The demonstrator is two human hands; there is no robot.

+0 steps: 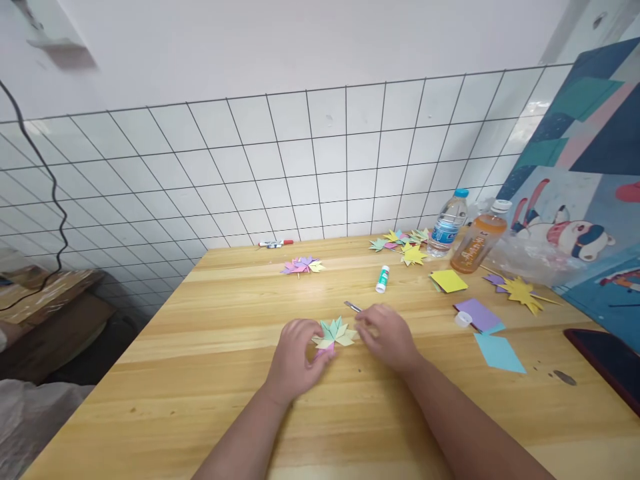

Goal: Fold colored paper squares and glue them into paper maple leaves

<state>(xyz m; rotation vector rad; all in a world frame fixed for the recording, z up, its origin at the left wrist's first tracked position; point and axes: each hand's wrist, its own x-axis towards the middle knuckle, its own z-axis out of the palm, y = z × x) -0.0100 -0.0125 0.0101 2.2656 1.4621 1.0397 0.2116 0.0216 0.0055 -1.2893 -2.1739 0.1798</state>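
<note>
A folded-paper flower (334, 333) with green, pale yellow and pink petals lies on the table between my hands. My left hand (299, 360) curls around its left side, thumb at the pink petal and fingers at the upper left. At the opposite side, my right hand (390, 337) has its bent fingertips at the tip of a pale yellow petal. Just beyond those fingers lies a slim metallic tool (353, 307), perhaps a craft knife, partly hidden by the hand. A glue stick (383, 279) without its cap lies farther back.
Finished paper flowers (303, 265) and a multicoloured pile (400, 244) lie toward the tiled wall. Rightward are a water bottle (447, 225), an orange drink bottle (477, 243), yellow sheets (450, 281), purple paper (477, 313), a blue sheet (500, 353), a white cap (463, 319) and a dark tablet-like slab (607, 367).
</note>
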